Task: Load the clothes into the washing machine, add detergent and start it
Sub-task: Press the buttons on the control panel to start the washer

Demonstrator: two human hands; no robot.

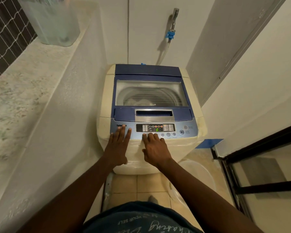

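A cream top-loading washing machine [107, 91] stands ahead with its blue lid [148, 69] closed. Pale clothes [134, 101] show through the lid window inside the drum. The blue control panel [190, 133] is lit, with a green "F" on the display [156, 128]. My left hand [118, 145] lies flat with fingers apart on the panel's left end. My right hand [155, 148] has its fingertips on the row of round buttons below the display. The start/pause button [182, 132] lies to the right of my right hand, untouched.
A speckled stone ledge [23, 78] runs along the left with a translucent plastic container [52, 21] on it. A tap with a blue hose fitting [170, 33] is on the back wall. A pale basin [198, 174] sits on the tiled floor at right, beside a dark-framed glass door [259, 182].
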